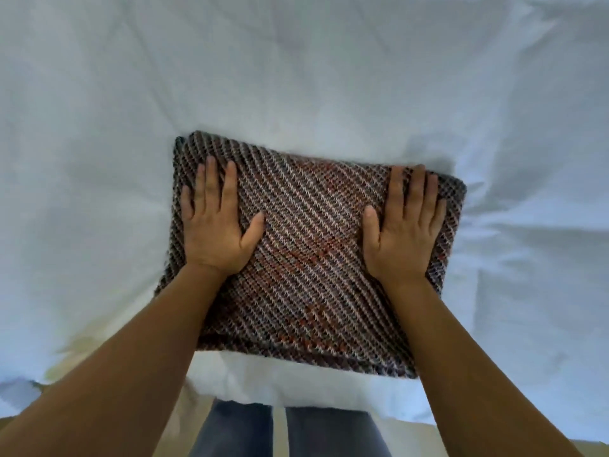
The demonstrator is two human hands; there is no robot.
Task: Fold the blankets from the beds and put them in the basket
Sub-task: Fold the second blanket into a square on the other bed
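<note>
A knitted blanket (309, 258) with diagonal brown, grey and reddish stripes lies folded into a thick rectangle on the white bed (296, 77). My left hand (217, 222) lies flat on its left part, fingers straight and spread. Over on the blanket's right part, my right hand (407, 225) rests flat the same way, its fingertips near the far right edge. Neither hand grips the cloth. No basket is in view.
The wrinkled white sheet spreads all around the blanket. The bed's near edge (296, 395) runs just in front of my legs in grey trousers (290, 430). A strip of tan floor shows at the bottom corners.
</note>
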